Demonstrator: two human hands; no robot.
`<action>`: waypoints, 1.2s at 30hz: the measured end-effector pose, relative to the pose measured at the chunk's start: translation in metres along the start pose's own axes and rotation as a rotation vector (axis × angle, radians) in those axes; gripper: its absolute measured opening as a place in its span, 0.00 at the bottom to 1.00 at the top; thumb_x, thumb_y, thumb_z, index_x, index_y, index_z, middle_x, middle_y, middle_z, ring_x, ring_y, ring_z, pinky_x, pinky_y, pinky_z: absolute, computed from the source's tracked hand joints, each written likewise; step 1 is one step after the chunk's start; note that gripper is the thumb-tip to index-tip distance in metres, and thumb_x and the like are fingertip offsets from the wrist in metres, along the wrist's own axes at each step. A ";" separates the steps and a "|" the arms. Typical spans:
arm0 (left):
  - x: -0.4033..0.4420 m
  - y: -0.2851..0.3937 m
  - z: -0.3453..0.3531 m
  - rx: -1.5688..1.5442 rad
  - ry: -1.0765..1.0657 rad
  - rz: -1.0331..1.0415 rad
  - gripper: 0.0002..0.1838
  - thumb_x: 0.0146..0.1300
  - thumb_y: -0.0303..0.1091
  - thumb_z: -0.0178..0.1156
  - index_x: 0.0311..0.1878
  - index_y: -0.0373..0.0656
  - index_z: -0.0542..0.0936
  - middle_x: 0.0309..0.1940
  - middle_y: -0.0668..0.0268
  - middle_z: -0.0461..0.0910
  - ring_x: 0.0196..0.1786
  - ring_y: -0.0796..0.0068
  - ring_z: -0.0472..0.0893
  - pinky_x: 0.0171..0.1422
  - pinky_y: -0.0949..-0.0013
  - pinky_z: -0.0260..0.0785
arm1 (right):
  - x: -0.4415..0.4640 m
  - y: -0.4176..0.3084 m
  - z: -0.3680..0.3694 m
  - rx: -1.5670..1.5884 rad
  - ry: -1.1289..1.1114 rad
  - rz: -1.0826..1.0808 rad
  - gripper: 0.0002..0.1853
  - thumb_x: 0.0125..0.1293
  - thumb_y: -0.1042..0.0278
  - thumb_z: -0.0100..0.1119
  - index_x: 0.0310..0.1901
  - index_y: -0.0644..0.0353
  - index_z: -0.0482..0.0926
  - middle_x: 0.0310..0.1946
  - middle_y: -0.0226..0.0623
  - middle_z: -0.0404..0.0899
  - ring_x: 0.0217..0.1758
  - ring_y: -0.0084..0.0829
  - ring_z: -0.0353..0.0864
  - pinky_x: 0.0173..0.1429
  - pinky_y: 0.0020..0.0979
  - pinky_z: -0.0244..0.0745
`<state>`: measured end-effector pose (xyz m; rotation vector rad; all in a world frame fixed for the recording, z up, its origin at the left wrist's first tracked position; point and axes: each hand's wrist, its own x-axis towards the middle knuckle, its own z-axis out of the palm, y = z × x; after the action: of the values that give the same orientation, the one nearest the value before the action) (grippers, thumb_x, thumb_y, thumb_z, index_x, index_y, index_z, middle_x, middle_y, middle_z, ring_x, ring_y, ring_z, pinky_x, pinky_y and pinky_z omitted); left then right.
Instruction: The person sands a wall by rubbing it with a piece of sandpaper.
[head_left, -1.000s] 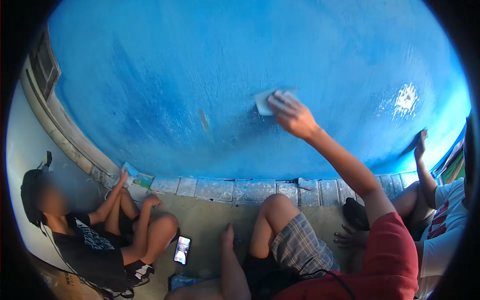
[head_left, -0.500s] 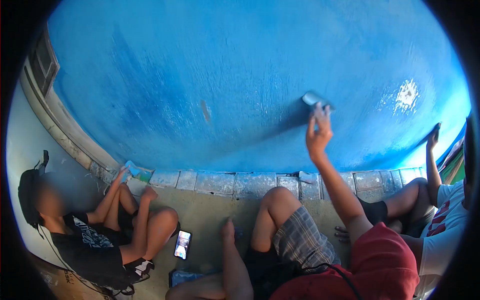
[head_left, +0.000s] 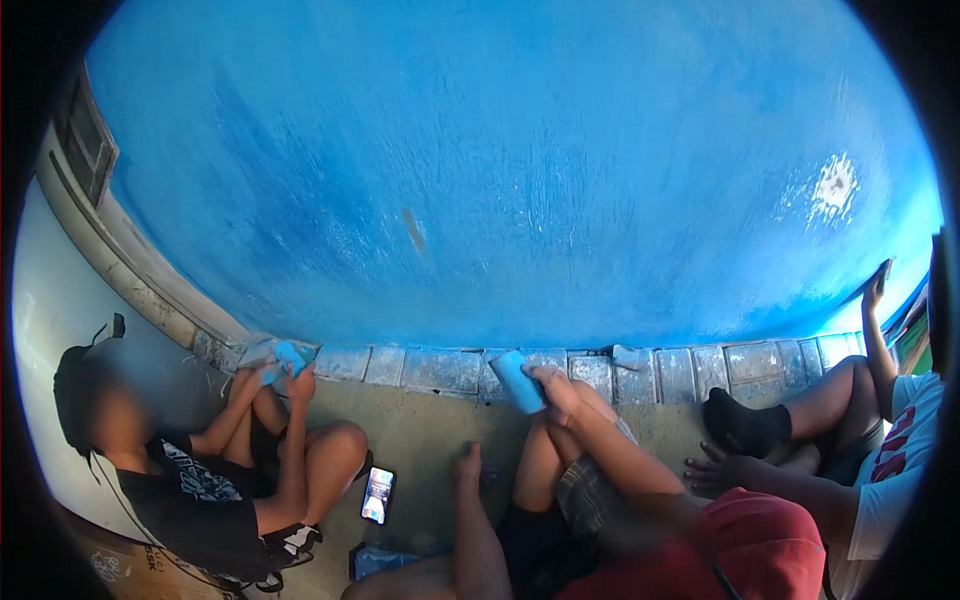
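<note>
My right hand (head_left: pixel 562 397) grips a flat light-blue piece (head_left: pixel 518 383), like a sheet or pad, just above my bent knee and in front of the brick strip. Its blue face is turned up, off the wall (head_left: pixel 480 180). Low and to the left, my left hand (head_left: pixel 472 466) hangs over the floor beside my leg, its fingers apart and nothing visible in them. The wall carries wet-looking streaks and a small grey patch (head_left: pixel 413 229).
A person in black (head_left: pixel 200 480) sits at left, holding something blue. A phone (head_left: pixel 377 495) lies lit on the floor (head_left: pixel 420 420). A person at right (head_left: pixel 900 440) touches the wall. Grey bricks (head_left: pixel 440 370) run along its foot.
My right hand has come down from the wall with the blue piece. The person at left has brought both hands together at the blue thing. My left hand has barely moved.
</note>
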<state>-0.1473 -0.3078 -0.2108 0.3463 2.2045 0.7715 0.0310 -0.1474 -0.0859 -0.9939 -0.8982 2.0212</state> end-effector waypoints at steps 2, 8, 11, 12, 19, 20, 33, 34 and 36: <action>0.014 -0.009 0.005 0.027 -0.042 -0.079 0.40 0.61 0.65 0.55 0.51 0.28 0.80 0.42 0.51 0.84 0.46 0.57 0.84 0.50 0.57 0.74 | 0.003 -0.003 -0.004 0.151 -0.008 0.122 0.16 0.69 0.57 0.58 0.49 0.61 0.76 0.43 0.36 0.79 0.43 0.33 0.80 0.48 0.38 0.77; 0.020 -0.001 0.005 -0.090 -0.067 -0.089 0.43 0.60 0.66 0.56 0.56 0.26 0.77 0.49 0.50 0.83 0.52 0.57 0.82 0.57 0.57 0.72 | 0.012 0.000 0.000 0.194 -0.057 0.148 0.17 0.70 0.56 0.55 0.52 0.59 0.75 0.48 0.36 0.78 0.48 0.34 0.79 0.53 0.39 0.76; -0.005 0.004 -0.006 -0.011 -0.070 -0.082 0.44 0.59 0.66 0.56 0.58 0.26 0.76 0.52 0.50 0.81 0.57 0.54 0.80 0.60 0.57 0.70 | 0.010 0.006 -0.003 0.194 -0.053 0.163 0.18 0.70 0.55 0.54 0.53 0.59 0.76 0.49 0.37 0.79 0.49 0.34 0.79 0.55 0.39 0.76; 0.008 -0.007 0.002 -0.030 -0.044 -0.081 0.42 0.61 0.65 0.55 0.56 0.27 0.77 0.50 0.50 0.82 0.53 0.55 0.82 0.55 0.58 0.73 | 0.013 0.007 -0.006 0.201 -0.064 0.176 0.19 0.70 0.55 0.54 0.53 0.59 0.76 0.50 0.38 0.79 0.50 0.34 0.79 0.56 0.40 0.75; 0.012 -0.020 0.003 -0.300 -0.349 -0.178 0.29 0.69 0.57 0.50 0.44 0.35 0.81 0.32 0.57 0.86 0.26 0.67 0.85 0.28 0.65 0.77 | -0.008 -0.003 -0.013 0.331 -0.200 0.213 0.23 0.72 0.52 0.52 0.58 0.60 0.72 0.54 0.40 0.78 0.53 0.38 0.79 0.60 0.42 0.73; 0.006 -0.018 0.001 -0.301 -0.352 -0.196 0.29 0.69 0.57 0.50 0.46 0.35 0.81 0.34 0.57 0.86 0.27 0.66 0.85 0.29 0.65 0.78 | -0.008 -0.005 -0.013 0.336 -0.227 0.191 0.24 0.72 0.51 0.51 0.60 0.61 0.71 0.55 0.41 0.77 0.53 0.39 0.79 0.60 0.42 0.73; -0.007 -0.030 0.002 -0.399 -0.240 -0.110 0.33 0.70 0.56 0.46 0.63 0.34 0.70 0.41 0.51 0.82 0.38 0.58 0.85 0.35 0.56 0.81 | -0.088 -0.305 0.028 -1.123 0.287 -1.195 0.10 0.68 0.64 0.59 0.42 0.63 0.77 0.29 0.35 0.80 0.33 0.34 0.78 0.40 0.33 0.74; -0.002 -0.033 0.005 -0.421 -0.261 -0.102 0.33 0.70 0.56 0.46 0.62 0.34 0.70 0.40 0.50 0.82 0.35 0.57 0.86 0.32 0.56 0.81 | -0.095 -0.315 0.039 -1.243 0.332 -1.304 0.11 0.66 0.66 0.61 0.42 0.65 0.76 0.31 0.38 0.81 0.36 0.38 0.80 0.41 0.36 0.75; 0.008 -0.036 0.007 -0.474 -0.329 -0.130 0.33 0.70 0.56 0.46 0.60 0.32 0.71 0.37 0.49 0.82 0.30 0.57 0.85 0.27 0.57 0.81 | -0.085 -0.323 0.042 -1.490 0.248 -1.496 0.14 0.58 0.73 0.65 0.45 0.65 0.76 0.47 0.46 0.83 0.53 0.48 0.81 0.54 0.43 0.77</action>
<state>-0.1479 -0.3293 -0.2415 0.0822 1.6593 1.0496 0.1253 -0.0625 0.2257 -0.6617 -2.0935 -0.2167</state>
